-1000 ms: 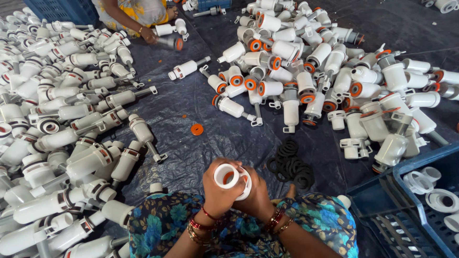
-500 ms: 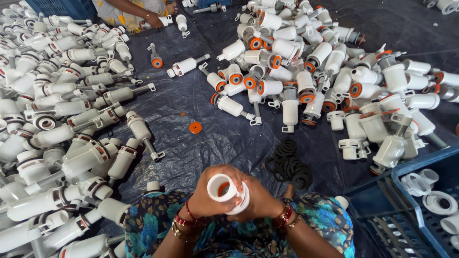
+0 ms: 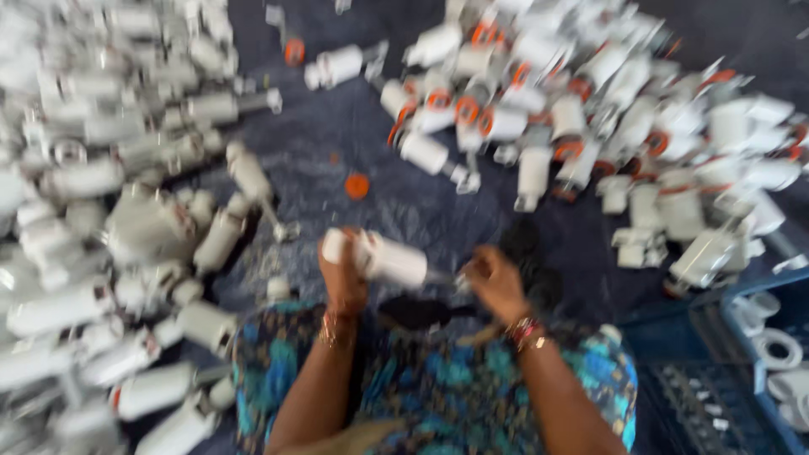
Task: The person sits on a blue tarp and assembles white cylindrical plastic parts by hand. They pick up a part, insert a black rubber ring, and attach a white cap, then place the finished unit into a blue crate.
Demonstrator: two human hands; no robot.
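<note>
A heap of white fittings (image 3: pixel 109 211) lies at nine o'clock. The left hand (image 3: pixel 344 274) has its fingers clenched around a white plastic fitting (image 3: pixel 383 257), held over the lap at centre. The right hand (image 3: pixel 495 282) pinches its thin end. More fittings with orange rings (image 3: pixel 590 109) sit at one o'clock.

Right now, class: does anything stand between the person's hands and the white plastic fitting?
Nothing visible does. The left hand grips the white plastic fitting directly; the right hand is at its other end, contact blurred.

Two hands (image 3: pixel 345 278); one orange disc (image 3: pixel 357 186)
</note>
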